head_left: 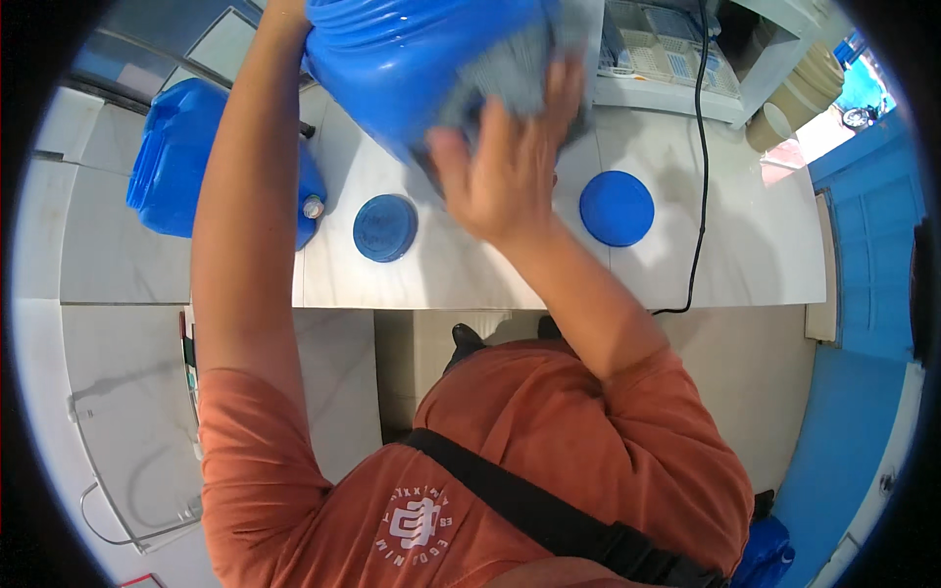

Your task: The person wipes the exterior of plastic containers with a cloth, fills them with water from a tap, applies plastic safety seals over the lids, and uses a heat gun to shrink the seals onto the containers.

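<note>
A large blue plastic jug (412,69) is raised over the counter at the top of the view, its upper part cut off by the frame edge. My right hand (510,167) presses a grey cloth (510,73) flat against the jug's side; fingers and cloth are smeared by motion. Up along the jug's left side runs my left forearm (250,186), and the hand at its end lies beyond the top edge. Below the jug, a dull blue round lid (385,228) lies on the counter. Another round lid (617,209), brighter blue, lies right of my right wrist.
A second blue jerrycan (181,157) stands left, partly behind my left arm. The white counter (745,255) ends just before my body. A black cable (702,147) hangs across its right side. At the back right are a white shelf unit (667,96) and beige buckets (804,88).
</note>
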Motion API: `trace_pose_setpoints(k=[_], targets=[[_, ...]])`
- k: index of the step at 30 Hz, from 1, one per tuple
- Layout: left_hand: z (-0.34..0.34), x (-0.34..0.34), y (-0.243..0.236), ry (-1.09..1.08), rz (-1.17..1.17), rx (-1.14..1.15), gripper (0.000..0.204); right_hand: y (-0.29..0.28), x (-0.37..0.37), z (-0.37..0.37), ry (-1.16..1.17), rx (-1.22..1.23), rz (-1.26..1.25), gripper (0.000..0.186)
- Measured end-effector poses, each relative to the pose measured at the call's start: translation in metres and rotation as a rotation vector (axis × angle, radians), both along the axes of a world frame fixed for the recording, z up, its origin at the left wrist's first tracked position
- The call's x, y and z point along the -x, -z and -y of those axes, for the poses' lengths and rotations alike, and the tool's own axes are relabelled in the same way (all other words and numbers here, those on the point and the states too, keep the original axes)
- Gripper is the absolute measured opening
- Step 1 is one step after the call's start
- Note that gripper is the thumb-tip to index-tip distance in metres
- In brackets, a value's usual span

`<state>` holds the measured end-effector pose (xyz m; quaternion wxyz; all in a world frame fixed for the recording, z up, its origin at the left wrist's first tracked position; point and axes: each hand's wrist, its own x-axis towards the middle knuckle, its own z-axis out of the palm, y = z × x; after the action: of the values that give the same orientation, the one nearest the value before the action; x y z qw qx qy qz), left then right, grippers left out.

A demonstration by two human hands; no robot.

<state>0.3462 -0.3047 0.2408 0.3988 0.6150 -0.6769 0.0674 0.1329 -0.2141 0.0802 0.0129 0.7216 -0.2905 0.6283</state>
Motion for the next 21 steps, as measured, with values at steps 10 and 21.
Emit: trace_pose_setpoints(k=[10,21], targets=[[0.012,0.004,0.002,0.057,0.427,0.198,0.014,0.156,0.02,-0.008,-0.09,-0.345,0.128,0.081],[0.009,0.017,0.003,0.001,0.151,0.105,0.018,-0.058,0.064,0.159,-1.012,-0.941,-0.048,0.053]])
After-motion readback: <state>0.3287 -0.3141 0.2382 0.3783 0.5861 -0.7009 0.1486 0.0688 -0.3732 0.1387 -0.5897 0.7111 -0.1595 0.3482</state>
